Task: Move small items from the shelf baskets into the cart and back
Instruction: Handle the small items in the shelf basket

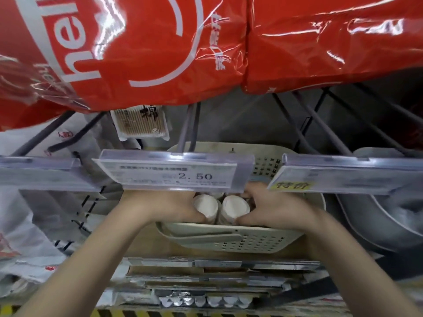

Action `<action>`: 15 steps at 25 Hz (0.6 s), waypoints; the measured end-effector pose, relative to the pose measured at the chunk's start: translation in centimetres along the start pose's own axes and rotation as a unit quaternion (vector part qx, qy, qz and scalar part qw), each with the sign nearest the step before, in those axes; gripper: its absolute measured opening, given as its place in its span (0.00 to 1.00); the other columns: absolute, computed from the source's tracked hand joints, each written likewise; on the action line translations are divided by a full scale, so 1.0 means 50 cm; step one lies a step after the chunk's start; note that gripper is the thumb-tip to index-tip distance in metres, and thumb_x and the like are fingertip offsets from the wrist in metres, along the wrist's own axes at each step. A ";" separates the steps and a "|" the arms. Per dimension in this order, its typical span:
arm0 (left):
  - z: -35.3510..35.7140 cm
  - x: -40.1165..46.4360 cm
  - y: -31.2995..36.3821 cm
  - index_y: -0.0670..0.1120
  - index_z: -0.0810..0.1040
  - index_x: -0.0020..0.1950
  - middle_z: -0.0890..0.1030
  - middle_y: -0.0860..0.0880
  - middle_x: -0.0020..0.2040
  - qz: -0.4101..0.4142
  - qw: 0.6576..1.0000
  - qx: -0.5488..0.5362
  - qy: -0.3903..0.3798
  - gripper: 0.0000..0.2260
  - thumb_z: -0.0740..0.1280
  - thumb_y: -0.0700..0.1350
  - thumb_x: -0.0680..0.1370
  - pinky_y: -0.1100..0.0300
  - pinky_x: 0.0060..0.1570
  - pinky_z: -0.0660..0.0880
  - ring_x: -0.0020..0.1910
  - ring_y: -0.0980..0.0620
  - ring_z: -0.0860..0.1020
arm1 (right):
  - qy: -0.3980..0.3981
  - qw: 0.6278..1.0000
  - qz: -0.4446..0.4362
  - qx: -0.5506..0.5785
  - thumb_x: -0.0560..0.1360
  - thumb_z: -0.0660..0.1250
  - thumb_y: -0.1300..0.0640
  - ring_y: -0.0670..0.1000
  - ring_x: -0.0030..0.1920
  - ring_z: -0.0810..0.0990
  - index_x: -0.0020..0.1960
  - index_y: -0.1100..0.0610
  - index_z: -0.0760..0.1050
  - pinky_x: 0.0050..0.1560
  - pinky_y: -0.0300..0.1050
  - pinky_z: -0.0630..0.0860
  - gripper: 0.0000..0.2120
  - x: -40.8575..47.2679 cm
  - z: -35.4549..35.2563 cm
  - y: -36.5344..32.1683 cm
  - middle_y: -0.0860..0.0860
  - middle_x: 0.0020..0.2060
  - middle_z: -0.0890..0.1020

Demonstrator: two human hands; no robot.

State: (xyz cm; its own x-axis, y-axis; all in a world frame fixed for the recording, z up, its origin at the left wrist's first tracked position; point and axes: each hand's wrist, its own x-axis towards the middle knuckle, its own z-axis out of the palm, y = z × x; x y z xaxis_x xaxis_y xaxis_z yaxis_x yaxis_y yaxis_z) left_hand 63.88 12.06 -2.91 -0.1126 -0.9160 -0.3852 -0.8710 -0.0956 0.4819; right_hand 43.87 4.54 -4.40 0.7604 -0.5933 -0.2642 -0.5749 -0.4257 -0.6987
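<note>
Both hands reach into a cream perforated plastic basket [242, 242] on the shelf. The left hand [164, 208] grips a white round-ended cylindrical pack [206, 208], thumb curled under its near end at the lower right of the hand. The right hand [272, 208] grips a second white cylindrical pack [235, 208] the same way, thumb curled in from the right. The fingers of both hands go behind the price strip, so how they wrap the far side cannot be told.

The two packs sit side by side, touching or nearly so, near ends tilted up toward the camera. Each shows a flat, pale, round face with a slightly darker rim; the wrapping looks thin and glossy. They lie inside the basket, above its near wall, between the two hands. More pale round shapes show behind them, too hidden to identify.

A clear plastic price-label holder reading 2.50 [176, 173] hangs in front, covering the fingertips. To its right is a yellow tag with dark characters [291, 185]. Above, shiny red plastic bags with white lettering [160, 49] fill the upper frame. A packet of wooden-stick cotton swabs [139, 123] hangs below them, left of centre. A grey metal basin [386, 211] sits right of the basket.
</note>
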 end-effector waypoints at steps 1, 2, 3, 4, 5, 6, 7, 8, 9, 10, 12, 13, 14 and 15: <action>0.002 0.004 0.004 0.57 0.73 0.43 0.75 0.59 0.40 0.004 1.000 0.024 -0.002 0.06 0.70 0.53 0.73 0.67 0.39 0.69 0.46 0.56 0.76 | -0.010 1.000 -0.003 -0.023 0.69 0.72 0.49 0.40 0.53 0.78 0.57 0.47 0.76 0.59 0.45 0.74 0.17 0.005 0.004 0.001 0.43 0.51 0.81; 0.004 0.008 0.009 0.54 0.74 0.46 0.75 0.58 0.40 0.005 0.999 0.044 -0.003 0.06 0.69 0.52 0.74 0.68 0.37 0.69 0.46 0.55 0.76 | -0.020 0.999 -0.005 -0.031 0.70 0.71 0.48 0.41 0.53 0.78 0.56 0.46 0.75 0.59 0.47 0.74 0.15 0.010 0.008 0.002 0.42 0.51 0.81; 0.006 0.011 0.011 0.52 0.75 0.49 0.76 0.58 0.42 0.005 0.998 0.058 -0.004 0.08 0.69 0.52 0.74 0.67 0.40 0.70 0.47 0.55 0.76 | -0.029 0.999 0.000 -0.038 0.70 0.71 0.47 0.42 0.52 0.78 0.55 0.45 0.74 0.58 0.49 0.75 0.15 0.013 0.010 0.004 0.42 0.50 0.81; 0.007 0.015 0.011 0.51 0.75 0.51 0.76 0.57 0.44 0.003 0.998 0.064 -0.011 0.09 0.70 0.51 0.74 0.64 0.44 0.72 0.48 0.54 0.76 | -0.036 0.998 0.003 -0.045 0.69 0.71 0.46 0.42 0.52 0.78 0.55 0.44 0.74 0.57 0.50 0.75 0.16 0.014 0.010 0.005 0.41 0.50 0.80; 0.007 0.019 0.008 0.52 0.75 0.51 0.76 0.57 0.44 0.004 0.997 0.067 -0.023 0.09 0.70 0.51 0.73 0.62 0.47 0.73 0.49 0.54 0.76 | -0.042 0.997 0.008 -0.056 0.68 0.71 0.46 0.42 0.52 0.78 0.55 0.43 0.74 0.57 0.49 0.75 0.17 0.018 0.009 0.010 0.40 0.50 0.80; 0.007 0.023 0.004 0.53 0.75 0.50 0.76 0.58 0.44 0.008 0.997 0.068 -0.037 0.09 0.71 0.51 0.72 0.60 0.49 0.74 0.48 0.54 0.76 | -0.046 0.997 0.012 -0.067 0.68 0.72 0.48 0.42 0.52 0.77 0.56 0.43 0.74 0.57 0.48 0.75 0.17 0.019 0.007 0.009 0.40 0.51 0.79; 0.007 0.028 -0.002 0.55 0.75 0.49 0.76 0.59 0.44 0.013 0.997 0.063 -0.051 0.10 0.72 0.51 0.71 0.59 0.51 0.75 0.48 0.55 0.76 | -0.050 0.996 0.015 -0.079 0.68 0.73 0.50 0.42 0.52 0.77 0.56 0.43 0.74 0.57 0.46 0.75 0.18 0.020 0.005 0.007 0.40 0.51 0.79; 0.007 0.031 -0.006 0.56 0.74 0.49 0.77 0.59 0.44 0.015 0.997 0.051 -0.063 0.11 0.73 0.51 0.70 0.57 0.53 0.75 0.48 0.55 0.77 | -0.054 0.995 0.016 -0.087 0.68 0.73 0.52 0.42 0.52 0.77 0.57 0.43 0.75 0.57 0.45 0.75 0.18 0.021 0.004 0.006 0.39 0.52 0.79; 0.007 0.034 -0.009 0.56 0.74 0.49 0.77 0.58 0.45 0.014 0.996 0.040 -0.073 0.12 0.74 0.51 0.70 0.56 0.53 0.76 0.48 0.54 0.77 | -0.059 0.994 0.017 -0.089 0.69 0.74 0.53 0.42 0.51 0.77 0.58 0.43 0.76 0.57 0.43 0.75 0.19 0.021 0.003 0.003 0.40 0.52 0.79; 0.007 0.035 -0.009 0.56 0.74 0.50 0.78 0.57 0.46 0.008 0.996 0.031 -0.082 0.13 0.74 0.50 0.69 0.55 0.54 0.76 0.49 0.54 0.77 | -0.069 0.993 0.018 -0.091 0.69 0.73 0.55 0.42 0.51 0.77 0.60 0.43 0.76 0.56 0.42 0.75 0.20 0.022 0.002 0.000 0.40 0.53 0.80; 0.005 0.036 -0.007 0.54 0.76 0.54 0.78 0.56 0.48 -0.006 0.994 0.029 -0.103 0.14 0.73 0.49 0.71 0.58 0.54 0.75 0.50 0.53 0.77 | -0.094 0.990 0.016 -0.104 0.71 0.72 0.58 0.43 0.52 0.77 0.64 0.45 0.75 0.56 0.39 0.74 0.23 0.021 -0.001 -0.005 0.42 0.56 0.79; 0.004 0.036 -0.004 0.52 0.78 0.57 0.78 0.56 0.49 -0.009 0.993 0.031 -0.113 0.14 0.72 0.48 0.72 0.59 0.54 0.74 0.51 0.54 0.77 | -0.108 0.988 0.015 -0.113 0.72 0.71 0.58 0.43 0.54 0.77 0.66 0.46 0.73 0.57 0.38 0.74 0.24 0.021 -0.003 -0.008 0.42 0.58 0.79; 0.002 0.038 0.000 0.52 0.79 0.58 0.78 0.57 0.48 -0.010 0.992 0.031 -0.118 0.14 0.71 0.46 0.73 0.61 0.53 0.73 0.51 0.54 0.76 | -0.121 0.985 0.012 -0.121 0.72 0.71 0.59 0.44 0.56 0.77 0.68 0.46 0.72 0.59 0.40 0.73 0.25 0.021 -0.006 -0.009 0.43 0.60 0.78; 0.000 0.040 0.002 0.52 0.79 0.59 0.77 0.58 0.47 -0.009 0.993 0.032 -0.117 0.14 0.70 0.45 0.74 0.63 0.52 0.72 0.50 0.56 0.76 | -0.136 0.982 0.010 -0.128 0.73 0.70 0.59 0.44 0.58 0.76 0.68 0.47 0.71 0.61 0.41 0.73 0.25 0.020 -0.009 -0.010 0.43 0.62 0.77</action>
State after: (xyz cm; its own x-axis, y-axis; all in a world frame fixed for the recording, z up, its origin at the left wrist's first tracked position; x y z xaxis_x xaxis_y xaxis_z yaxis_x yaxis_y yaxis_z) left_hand 63.54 10.21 -3.63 -0.1975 -0.7976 -0.5699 -0.9021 -0.0797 0.4241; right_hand 44.82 3.86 -4.02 0.7806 -0.4141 -0.4683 -0.6215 -0.5945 -0.5103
